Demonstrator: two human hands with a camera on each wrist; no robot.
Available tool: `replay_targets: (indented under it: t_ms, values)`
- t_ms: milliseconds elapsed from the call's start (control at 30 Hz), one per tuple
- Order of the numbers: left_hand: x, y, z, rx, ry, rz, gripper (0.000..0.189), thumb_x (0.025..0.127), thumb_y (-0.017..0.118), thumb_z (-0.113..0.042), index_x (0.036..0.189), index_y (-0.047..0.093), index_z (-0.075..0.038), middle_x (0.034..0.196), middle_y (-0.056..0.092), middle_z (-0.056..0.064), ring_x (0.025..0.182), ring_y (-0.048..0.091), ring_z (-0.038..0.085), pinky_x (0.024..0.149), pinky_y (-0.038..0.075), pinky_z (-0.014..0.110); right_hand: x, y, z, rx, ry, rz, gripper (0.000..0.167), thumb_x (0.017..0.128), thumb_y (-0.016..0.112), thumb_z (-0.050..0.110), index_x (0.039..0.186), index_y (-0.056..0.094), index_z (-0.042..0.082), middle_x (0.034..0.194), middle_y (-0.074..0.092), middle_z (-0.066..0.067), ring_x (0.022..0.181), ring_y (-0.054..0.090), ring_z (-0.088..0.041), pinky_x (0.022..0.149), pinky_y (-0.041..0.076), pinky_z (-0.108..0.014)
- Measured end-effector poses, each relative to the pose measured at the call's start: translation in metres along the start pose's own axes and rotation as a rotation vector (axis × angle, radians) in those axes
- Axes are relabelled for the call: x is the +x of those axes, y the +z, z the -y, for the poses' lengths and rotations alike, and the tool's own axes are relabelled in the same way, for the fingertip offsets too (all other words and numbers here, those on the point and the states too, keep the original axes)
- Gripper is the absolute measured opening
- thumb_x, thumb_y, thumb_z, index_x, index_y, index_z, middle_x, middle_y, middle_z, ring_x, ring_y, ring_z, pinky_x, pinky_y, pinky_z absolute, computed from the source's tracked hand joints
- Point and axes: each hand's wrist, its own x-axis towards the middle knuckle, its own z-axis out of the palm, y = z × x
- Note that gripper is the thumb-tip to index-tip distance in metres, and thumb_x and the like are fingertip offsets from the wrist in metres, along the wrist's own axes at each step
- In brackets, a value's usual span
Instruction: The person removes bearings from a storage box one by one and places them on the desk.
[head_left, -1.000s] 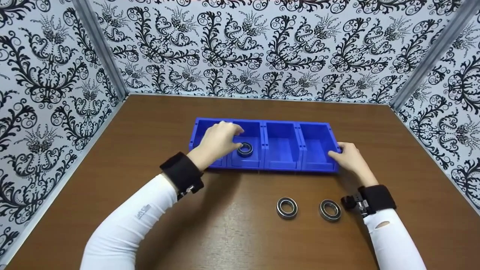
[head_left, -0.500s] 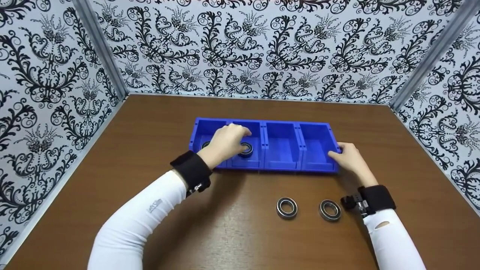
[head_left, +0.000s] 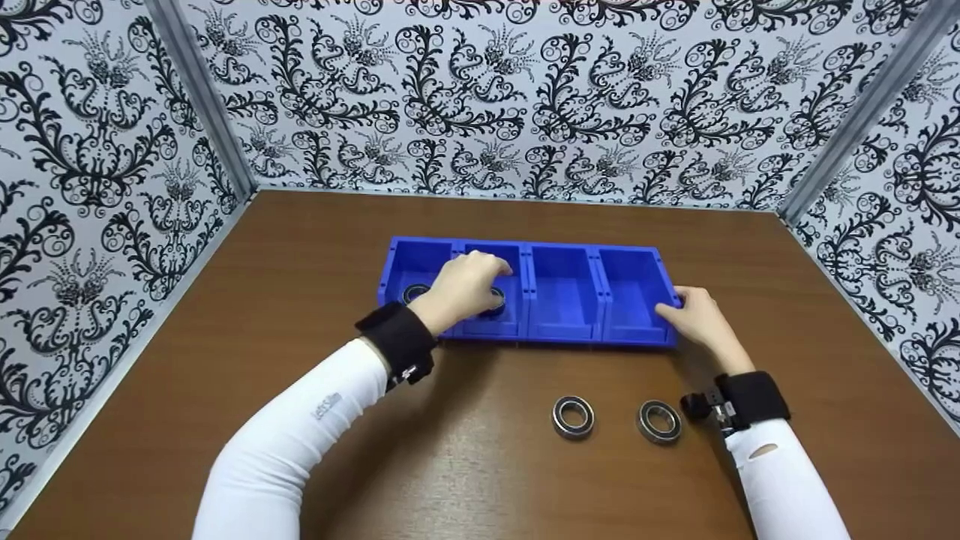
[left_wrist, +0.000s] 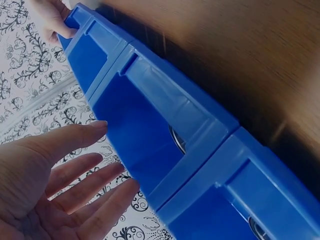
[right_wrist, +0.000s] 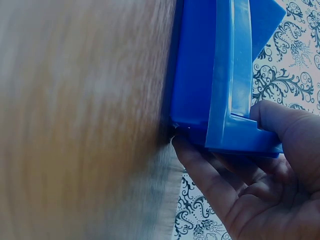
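One bearing (head_left: pixel 497 302) partly hidden behind left hand (head_left: pixel 469 285), left sleeve's (head_left: pixel 274 457) lettering (head_left: pixel 325 406) blurred

A brown counter (head_left: pixel 322 240) with a wood-grain surface spreads across the scene, and a pale patch of reflected light shows on its near part, around the middle. Upright white panels printed with black floral scrolls bound it: a far panel (head_left: pixel 480 97), a left panel (head_left: pixel 82 225) and a right panel (head_left: pixel 922 247). A straight grey post (head_left: pixel 201 97) stands at the far left corner, and a matching grey post (head_left: pixel 863 109) at the far right. A thin pale strip (head_left: pixel 131 358) runs along the counter's left edge.
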Motion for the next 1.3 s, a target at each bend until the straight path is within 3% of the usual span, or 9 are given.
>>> replay_targets:
  t_ms: [600,867,1067,1300]
  values:
    - [0.009,0.014,-0.003,-0.008,-0.09,0.098,0.051,0.079,0.085,-0.013,0.126,0.069,-0.002,0.125,0.068,0.016,0.116,0.064,0.035,0.093,0.052,0.05,0.0,0.0,0.0,-0.003,0.014,0.008,0.046,0.094,0.058,0.011,0.129,0.055,-0.019,0.109,0.068,-0.03,0.08,0.064,-0.018,0.068,0.048,-0.023]
    - [0.012,0.021,-0.004,0.015,-0.116,0.102,0.046,0.077,0.085,-0.011,0.121,0.072,-0.003,0.118,0.071,0.017,0.108,0.067,0.036,0.087,0.055,0.05,0.0,0.0,0.001,-0.012,0.011,0.013,0.045,0.094,0.058,0.011,0.129,0.057,-0.017,0.107,0.069,-0.029,0.074,0.061,-0.012,0.066,0.047,-0.023]
    - [0.015,0.026,-0.006,0.039,-0.146,0.106,0.035,0.076,0.082,-0.007,0.109,0.073,-0.001,0.108,0.072,0.019,0.099,0.069,0.038,0.081,0.056,0.052,0.0,0.0,0.001,-0.014,0.017,0.013,0.046,0.094,0.058,0.011,0.13,0.056,-0.017,0.109,0.068,-0.031,0.077,0.062,-0.016,0.067,0.048,-0.024]
    - [0.017,0.031,-0.01,0.08,-0.184,0.128,0.031,0.079,0.08,-0.01,0.107,0.071,-0.001,0.107,0.072,0.019,0.099,0.069,0.037,0.081,0.057,0.05,0.0,-0.001,0.001,-0.002,0.024,0.022,0.046,0.095,0.058,0.011,0.13,0.055,-0.017,0.109,0.068,-0.03,0.076,0.063,-0.015,0.066,0.048,-0.023]
